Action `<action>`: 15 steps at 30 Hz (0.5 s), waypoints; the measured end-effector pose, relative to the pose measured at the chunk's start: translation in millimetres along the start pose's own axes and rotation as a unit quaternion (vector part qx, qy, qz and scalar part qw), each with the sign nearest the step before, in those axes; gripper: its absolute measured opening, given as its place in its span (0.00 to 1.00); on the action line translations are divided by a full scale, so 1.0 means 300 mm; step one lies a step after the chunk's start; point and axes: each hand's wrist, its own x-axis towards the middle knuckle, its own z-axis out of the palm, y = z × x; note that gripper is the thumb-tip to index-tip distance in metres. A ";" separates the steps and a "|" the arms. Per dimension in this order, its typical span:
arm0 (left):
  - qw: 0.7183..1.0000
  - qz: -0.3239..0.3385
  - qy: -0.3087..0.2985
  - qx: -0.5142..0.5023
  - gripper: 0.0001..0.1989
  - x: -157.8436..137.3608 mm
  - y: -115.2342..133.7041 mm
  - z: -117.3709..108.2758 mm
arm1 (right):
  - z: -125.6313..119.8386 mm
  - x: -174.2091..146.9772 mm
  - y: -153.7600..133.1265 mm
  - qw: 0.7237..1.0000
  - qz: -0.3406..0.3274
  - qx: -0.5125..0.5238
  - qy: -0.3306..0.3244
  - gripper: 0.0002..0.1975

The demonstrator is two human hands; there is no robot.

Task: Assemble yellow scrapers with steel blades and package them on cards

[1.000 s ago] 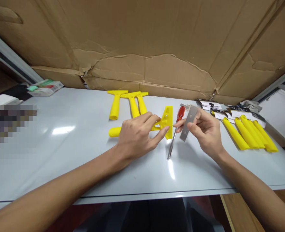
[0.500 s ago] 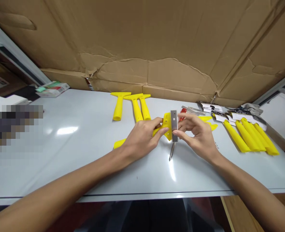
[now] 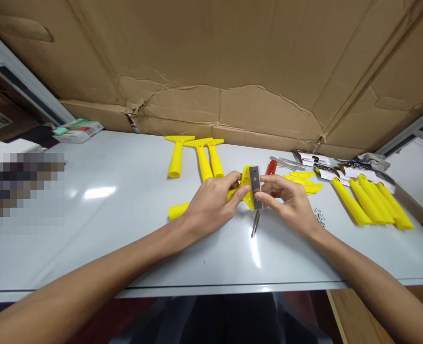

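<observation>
My left hand (image 3: pixel 215 198) is closed around a yellow plastic scraper handle (image 3: pixel 247 177), its flat head pointing right. Between thumb and fingers, my right hand (image 3: pixel 288 198) pinches a dark metal blade (image 3: pixel 255 184) with small holes. The blade lies over the edge of the scraper head. Behind my right fingers rests a screwdriver with a red grip (image 3: pixel 271 167), its metal shaft (image 3: pixel 256 223) showing below the blade. Several small screws (image 3: pixel 319 217) lie to the right of my right hand.
Yellow T-shaped handles (image 3: pixel 176 157) lie at the back, and another yellow handle (image 3: pixel 178 211) is beside my left forearm. Yellow flat pieces (image 3: pixel 304 181) and metal blades (image 3: pixel 286 164) lie at the back right. Further right are yellow handles with black card packaging (image 3: pixel 372 200). A cardboard wall (image 3: pixel 218 105) stands behind.
My right hand has brought the blade slightly left, so it now overlaps the scraper head. The right fingers have closed in, uncovering more of the yellow pieces and screws.
</observation>
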 end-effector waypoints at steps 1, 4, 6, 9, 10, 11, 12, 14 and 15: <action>1.000 0.006 0.005 0.003 0.12 0.000 -0.001 0.002 | 0.001 0.000 0.000 1.000 0.001 0.002 0.005 0.19; 1.000 0.016 0.014 0.019 0.15 -0.002 -0.006 0.009 | 0.010 0.000 -0.006 1.000 0.005 -0.012 0.007 0.18; 0.999 0.011 0.018 0.027 0.16 -0.005 -0.008 0.013 | 0.016 -0.001 -0.013 0.999 -0.001 -0.045 -0.005 0.15; 0.999 -0.002 0.027 0.021 0.16 -0.006 -0.007 0.015 | 0.020 -0.002 -0.024 0.994 -0.026 -0.103 -0.022 0.11; 0.999 -0.004 0.030 0.016 0.17 -0.006 -0.005 0.014 | 0.021 -0.003 -0.027 0.992 -0.032 -0.116 -0.027 0.10; 0.999 -0.002 0.032 0.012 0.17 -0.006 -0.002 0.013 | 0.022 -0.004 -0.030 0.991 -0.039 -0.125 -0.025 0.10; 0.999 0.002 0.033 0.007 0.17 -0.006 0.001 0.011 | 0.022 -0.005 -0.032 0.990 -0.045 -0.132 -0.022 0.11; 0.999 0.013 0.033 0.000 0.16 -0.006 0.005 0.007 | 0.025 -0.007 -0.033 0.987 -0.059 -0.150 -0.009 0.12; 0.999 0.016 0.035 -0.002 0.16 -0.006 0.006 0.005 | 0.026 -0.008 -0.033 0.985 -0.066 -0.159 -0.004 0.13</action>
